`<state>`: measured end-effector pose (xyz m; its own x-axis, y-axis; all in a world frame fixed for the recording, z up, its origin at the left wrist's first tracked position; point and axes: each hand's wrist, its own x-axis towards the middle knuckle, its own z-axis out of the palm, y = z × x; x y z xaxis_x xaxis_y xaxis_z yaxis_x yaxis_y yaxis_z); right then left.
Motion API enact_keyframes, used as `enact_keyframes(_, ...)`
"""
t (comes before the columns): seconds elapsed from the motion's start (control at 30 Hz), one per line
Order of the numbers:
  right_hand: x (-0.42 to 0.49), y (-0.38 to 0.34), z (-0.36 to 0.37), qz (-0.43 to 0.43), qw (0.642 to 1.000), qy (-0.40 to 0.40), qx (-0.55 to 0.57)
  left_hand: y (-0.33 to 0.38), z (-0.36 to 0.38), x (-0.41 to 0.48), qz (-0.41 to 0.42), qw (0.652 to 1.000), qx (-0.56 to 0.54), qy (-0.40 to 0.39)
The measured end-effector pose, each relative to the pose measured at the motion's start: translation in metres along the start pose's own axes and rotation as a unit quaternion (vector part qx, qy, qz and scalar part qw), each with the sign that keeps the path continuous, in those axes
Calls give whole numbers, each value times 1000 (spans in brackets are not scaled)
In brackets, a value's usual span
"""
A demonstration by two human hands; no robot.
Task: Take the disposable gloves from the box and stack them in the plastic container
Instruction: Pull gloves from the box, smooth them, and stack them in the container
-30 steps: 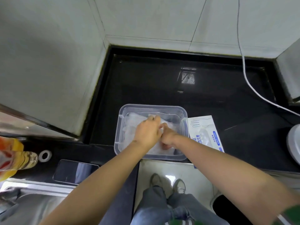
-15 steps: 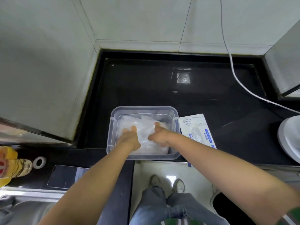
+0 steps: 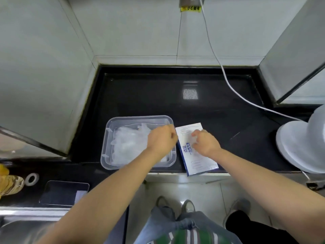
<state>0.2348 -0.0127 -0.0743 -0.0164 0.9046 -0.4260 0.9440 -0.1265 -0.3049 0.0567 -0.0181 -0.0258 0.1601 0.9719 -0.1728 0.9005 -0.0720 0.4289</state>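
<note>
My right hand (image 3: 204, 144) is on the glove box (image 3: 200, 164), which lies flat on the black counter (image 3: 158, 99) just to the right of the plastic container (image 3: 105, 138). The fingertips are curled on a thin clear glove (image 3: 192, 138) at the opening on top of the box, so I judge that I am about to pull it out. My left hand (image 3: 161, 140) is over the right rim of the container with its fingers bent under. I cannot tell if it holds something. The two hands are apart.

To do this step well, I think I should pinch only one layer of film and pull it up slowly, because such gloves probably cling together and several may come out in one lump. The box looks light and may lift with the glove, so the left hand could press it down. After that the glove should go flat on the pile, its fingers pointing the same way as the others.

The container is transparent and has no lid on it. Inside is a pile of clear gloves (image 3: 128, 145), loose and a little crumpled, mostly in the left and middle part. How many remain in the box I cannot see.
</note>
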Motion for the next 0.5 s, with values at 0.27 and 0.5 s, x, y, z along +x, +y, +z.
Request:
enact_keyframes(0.27,-19,18,22,26,998,55,5,56,65,-25,-10,983,-77,-167)
enact_keyframes(0.5,-18,27,16,-8,969,8,246,40,98,-30,-80,982,-66,-158)
